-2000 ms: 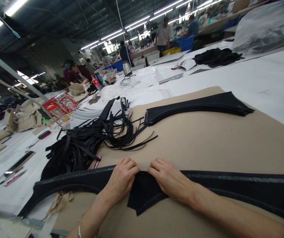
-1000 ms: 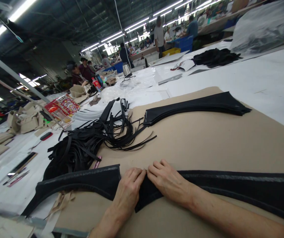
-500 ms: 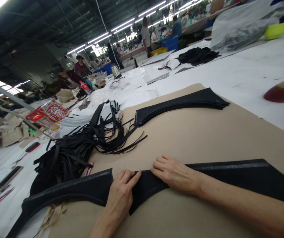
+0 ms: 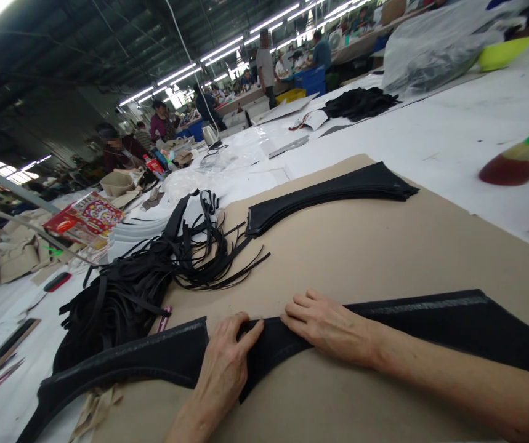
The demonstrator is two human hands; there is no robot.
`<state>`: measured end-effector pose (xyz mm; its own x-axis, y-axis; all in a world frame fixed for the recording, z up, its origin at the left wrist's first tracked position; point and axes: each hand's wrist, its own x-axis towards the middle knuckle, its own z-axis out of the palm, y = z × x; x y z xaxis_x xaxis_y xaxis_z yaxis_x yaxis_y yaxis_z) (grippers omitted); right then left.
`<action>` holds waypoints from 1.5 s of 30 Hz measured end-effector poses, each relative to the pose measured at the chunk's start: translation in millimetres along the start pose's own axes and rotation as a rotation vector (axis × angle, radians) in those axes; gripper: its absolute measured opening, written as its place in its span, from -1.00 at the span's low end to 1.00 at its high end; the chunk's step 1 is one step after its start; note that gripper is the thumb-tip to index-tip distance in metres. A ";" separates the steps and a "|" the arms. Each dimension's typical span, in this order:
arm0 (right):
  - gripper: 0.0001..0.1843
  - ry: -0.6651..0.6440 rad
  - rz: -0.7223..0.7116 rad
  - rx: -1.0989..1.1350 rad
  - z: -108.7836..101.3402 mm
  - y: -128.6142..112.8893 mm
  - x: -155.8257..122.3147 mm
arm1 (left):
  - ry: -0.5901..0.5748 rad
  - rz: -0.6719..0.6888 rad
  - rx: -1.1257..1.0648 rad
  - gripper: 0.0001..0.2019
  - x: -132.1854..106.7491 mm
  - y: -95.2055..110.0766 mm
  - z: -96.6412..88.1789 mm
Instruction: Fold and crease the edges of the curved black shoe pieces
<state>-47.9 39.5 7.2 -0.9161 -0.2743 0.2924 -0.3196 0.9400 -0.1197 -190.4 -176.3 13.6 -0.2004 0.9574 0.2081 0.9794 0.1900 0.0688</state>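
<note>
Two curved black fabric pieces lie on a sheet of tan material (image 4: 375, 246). My left hand (image 4: 227, 351) pinches the upper edge of the right-hand black fabric piece (image 4: 430, 326), thumb and fingers nearly together. Close beside it, my right hand (image 4: 326, 326) has its fingers curled down onto the same edge, the tips partly hidden. A pale glue-like strip runs along that edge further right. The left-hand black fabric piece (image 4: 153, 357) passes behind my left hand, and a similar strip follows its top edge.
Beyond my hands is a stack of black cut pieces (image 4: 329, 194). A tangled heap of black strips (image 4: 121, 301) lies to the left. A green-capped bottle of dark red liquid (image 4: 516, 163) rests at right. A red box (image 4: 84, 215) and several people are further back.
The camera view has shifted slightly, moving the background a little to the left. Both hands stay at the same edge of the black piece, with hardly any finger movement.
</note>
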 end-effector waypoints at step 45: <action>-0.80 0.022 -0.016 -0.078 -10.3 22.2 -41.8 | 0.015 0.221 -0.093 -0.51 46.7 48.0 17.8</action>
<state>-14.2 73.9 2.1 -0.9051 -0.2856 0.3150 -0.3135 0.9487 -0.0407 -152.2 -118.6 9.2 0.0179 0.9701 0.2421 0.9929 -0.0456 0.1095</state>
